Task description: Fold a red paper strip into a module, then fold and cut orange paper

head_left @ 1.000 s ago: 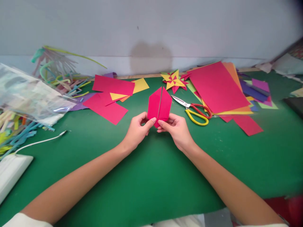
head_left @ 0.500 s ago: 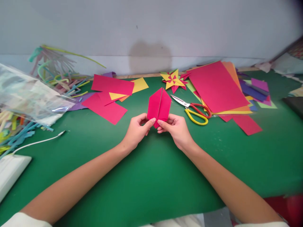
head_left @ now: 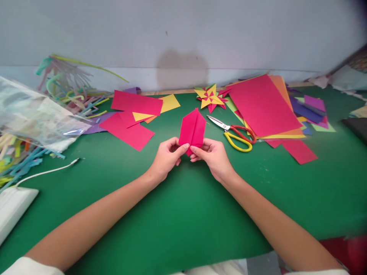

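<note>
A folded red paper (head_left: 192, 128), six-sided with a pointed top and a crease down its middle, is held up between both hands over the green table (head_left: 183, 221). My left hand (head_left: 169, 154) pinches its lower left edge, thumb on the front and fingers behind. On the lower right, my right hand (head_left: 212, 156) grips it the same way. Both thumbs lie near the bottom point, almost meeting. The fingertips behind the paper are hidden. Right of the paper lie scissors (head_left: 233, 131) with one red and one yellow handle, blades partly apart.
Behind sits a yellow and red paper star (head_left: 211, 97). A stack of coloured sheets (head_left: 266, 107) lies at right, loose red sheets (head_left: 134, 131) at left. Pipe cleaners (head_left: 77, 95), a plastic bag (head_left: 43, 118) and a white device with a cable (head_left: 17, 210) occupy the far left.
The paper's upper part has tilted slightly and looks a little narrower and lower, its middle gap now less dark. Both hands keep their hold in nearly the same place.
</note>
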A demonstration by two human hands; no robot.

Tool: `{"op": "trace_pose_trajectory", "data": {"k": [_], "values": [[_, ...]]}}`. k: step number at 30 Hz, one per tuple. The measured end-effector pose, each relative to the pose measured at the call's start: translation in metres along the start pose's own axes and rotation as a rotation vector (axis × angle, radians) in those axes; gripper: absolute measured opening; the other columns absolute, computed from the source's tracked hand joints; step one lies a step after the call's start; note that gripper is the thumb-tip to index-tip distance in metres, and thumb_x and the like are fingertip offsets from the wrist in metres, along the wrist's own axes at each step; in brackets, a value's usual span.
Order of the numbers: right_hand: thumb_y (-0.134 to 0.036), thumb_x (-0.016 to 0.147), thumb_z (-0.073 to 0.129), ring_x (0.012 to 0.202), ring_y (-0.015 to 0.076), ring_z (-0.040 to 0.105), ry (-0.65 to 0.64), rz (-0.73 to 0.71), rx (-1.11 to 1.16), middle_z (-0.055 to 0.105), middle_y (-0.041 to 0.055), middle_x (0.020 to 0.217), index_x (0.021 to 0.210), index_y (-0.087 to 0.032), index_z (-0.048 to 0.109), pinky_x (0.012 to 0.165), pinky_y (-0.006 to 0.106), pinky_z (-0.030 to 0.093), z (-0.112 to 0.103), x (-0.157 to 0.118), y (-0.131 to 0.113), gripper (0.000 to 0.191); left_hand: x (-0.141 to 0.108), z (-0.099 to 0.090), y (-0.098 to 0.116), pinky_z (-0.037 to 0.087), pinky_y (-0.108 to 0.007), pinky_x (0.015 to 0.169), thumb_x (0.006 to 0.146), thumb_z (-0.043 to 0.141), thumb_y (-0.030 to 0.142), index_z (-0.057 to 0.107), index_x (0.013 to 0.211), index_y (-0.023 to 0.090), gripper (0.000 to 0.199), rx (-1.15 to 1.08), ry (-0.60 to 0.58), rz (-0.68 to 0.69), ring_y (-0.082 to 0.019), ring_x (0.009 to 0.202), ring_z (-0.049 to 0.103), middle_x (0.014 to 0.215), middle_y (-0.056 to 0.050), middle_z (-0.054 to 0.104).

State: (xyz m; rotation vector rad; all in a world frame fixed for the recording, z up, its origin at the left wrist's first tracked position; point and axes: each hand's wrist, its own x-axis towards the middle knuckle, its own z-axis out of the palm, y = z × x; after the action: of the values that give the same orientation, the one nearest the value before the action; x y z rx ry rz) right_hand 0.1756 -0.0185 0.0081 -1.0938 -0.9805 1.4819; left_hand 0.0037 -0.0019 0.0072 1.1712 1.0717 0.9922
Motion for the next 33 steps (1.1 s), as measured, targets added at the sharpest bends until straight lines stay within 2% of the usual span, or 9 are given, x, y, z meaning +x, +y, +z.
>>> {"op": "trace_pose_trajectory", "data": {"k": [6, 10, 19, 33], "values": [[-0.042, 0.074, 0.091, 0.066, 0.0164, 0.070, 0.012, -0.013, -0.004, 0.077, 0.0056, 0.079, 0.094, -0.016, 0.079, 0.063, 0.031, 0.064, 0.0011, -0.0010, -0.0010, 0.035, -0.0018, -0.0005, -0.0003, 0.040, -0.020, 0.043, 0.091, 0.074, 0.046, 0.069, 0.092, 0.016, 0.031, 0.027, -0.036, 0.045, -0.007, 0.048, 0.046, 0.066, 0.004, 0.055], [-0.041, 0.072, 0.092, 0.065, 0.0166, 0.069, 0.027, -0.015, -0.007, 0.077, 0.0053, 0.077, 0.092, -0.016, 0.079, 0.061, 0.031, 0.064, 0.0019, -0.0017, -0.0013, 0.035, -0.0024, 0.0004, 0.0009, 0.042, -0.021, 0.044, 0.090, 0.074, 0.045, 0.071, 0.099, 0.015, 0.031, 0.058, -0.058, 0.072, -0.007, 0.050, 0.049, 0.075, 0.000, 0.064], [-0.041, 0.071, 0.092, 0.062, 0.0159, 0.068, 0.043, -0.006, -0.008, 0.076, 0.0050, 0.077, 0.090, -0.015, 0.078, 0.059, 0.031, 0.063, 0.0021, -0.0019, -0.0012, 0.036, -0.0027, 0.0012, -0.0008, 0.046, -0.020, 0.048, 0.088, 0.076, 0.046, 0.071, 0.099, 0.015, 0.033, 0.056, -0.072, 0.133, -0.009, 0.058, 0.055, 0.083, -0.002, 0.068], [-0.044, 0.073, 0.091, 0.067, 0.0174, 0.070, -0.009, -0.018, -0.017, 0.078, 0.0064, 0.082, 0.092, -0.017, 0.081, 0.064, 0.033, 0.064, 0.0011, -0.0014, -0.0018, 0.035, 0.0029, -0.0024, 0.0042, 0.044, -0.021, 0.045, 0.082, 0.082, 0.046, 0.070, 0.095, 0.014, 0.036, -0.001, -0.129, 0.021, -0.011, 0.060, 0.056, 0.078, -0.002, 0.066]]}}
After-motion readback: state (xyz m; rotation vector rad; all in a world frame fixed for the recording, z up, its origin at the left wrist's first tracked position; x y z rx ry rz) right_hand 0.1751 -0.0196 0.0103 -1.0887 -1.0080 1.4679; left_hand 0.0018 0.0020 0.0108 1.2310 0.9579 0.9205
